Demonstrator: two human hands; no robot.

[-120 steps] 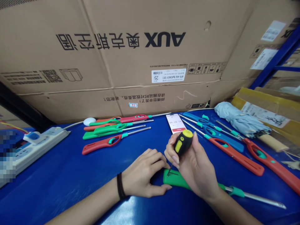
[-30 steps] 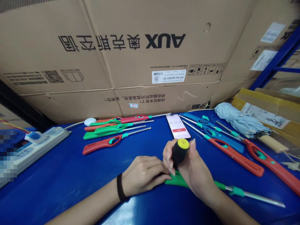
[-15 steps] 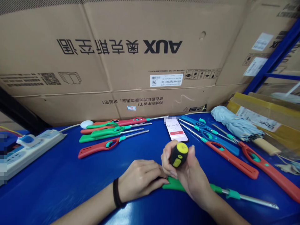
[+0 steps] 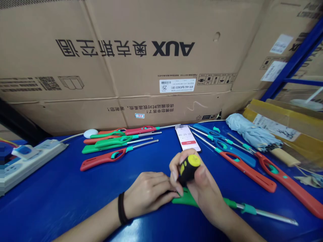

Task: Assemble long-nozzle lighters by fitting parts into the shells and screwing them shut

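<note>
My right hand (image 4: 205,188) is wrapped round the black and yellow handle of a stubby screwdriver (image 4: 189,166), its yellow end facing up; the tip is hidden below the fingers. Beneath it a green long-nosed lighter (image 4: 185,198) lies on the blue table, its metal tube pointing right with a teal piece on it. The fingers of my left hand (image 4: 151,193) are closed on the left end of this lighter, close beside the right hand's fingers. A black band circles my left wrist.
More lighters, a red one (image 4: 101,160) among them, lie at the left. Blue and red lighters (image 4: 248,171) lie at the right, near a folded umbrella (image 4: 252,131). A phone (image 4: 188,139) shows a timer. A power strip (image 4: 32,159) and a cardboard box (image 4: 136,20) border the table.
The screwdriver handle has turned in my right hand, its yellow patch swinging to the left. My left hand stays at the lighter's end. The whole view has shifted slightly.
</note>
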